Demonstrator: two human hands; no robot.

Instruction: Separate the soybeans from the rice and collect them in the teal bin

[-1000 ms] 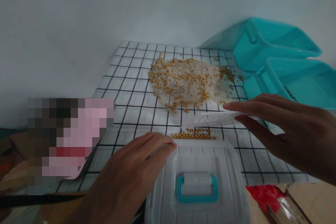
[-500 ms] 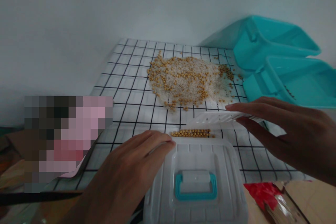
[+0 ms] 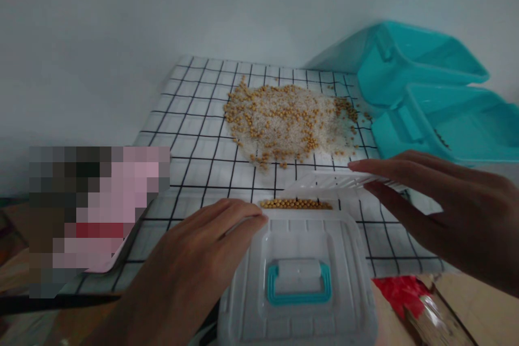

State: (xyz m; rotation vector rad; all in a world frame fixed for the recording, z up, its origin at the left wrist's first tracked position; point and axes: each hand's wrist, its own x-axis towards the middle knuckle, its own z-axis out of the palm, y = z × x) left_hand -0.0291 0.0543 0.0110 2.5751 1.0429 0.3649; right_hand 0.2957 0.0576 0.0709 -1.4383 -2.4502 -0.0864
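In the head view my right hand [image 3: 441, 200] pinches a thin white slotted plastic piece [image 3: 320, 179] between thumb and fingers, tilted just above the cloth. Below its near edge, a strip of yellow soybeans [image 3: 298, 204] shows along the far side of a lidded storage box [image 3: 300, 238]. My left hand [image 3: 211, 248] is closed over the box's far left corner, fingertips partly hidden. The box has a pale lid and a turquoise handle [image 3: 299, 298]. Farther back, soybeans mixed with white rice-like grains [image 3: 284, 119] lie spread on the checked cloth [image 3: 190, 130].
Two turquoise bins [image 3: 421, 59] stand at the back right, the nearer one with a few dark bits inside. A pink-edged item [image 3: 106, 264], mostly pixelated, lies at left. A red and silver packet [image 3: 409, 297] is at lower right. A wall rises behind.
The view has shifted slightly. The white slotted piece lies a little flatter, and the strip of soybeans by the box reaches farther right. My left hand stays at the box corner.
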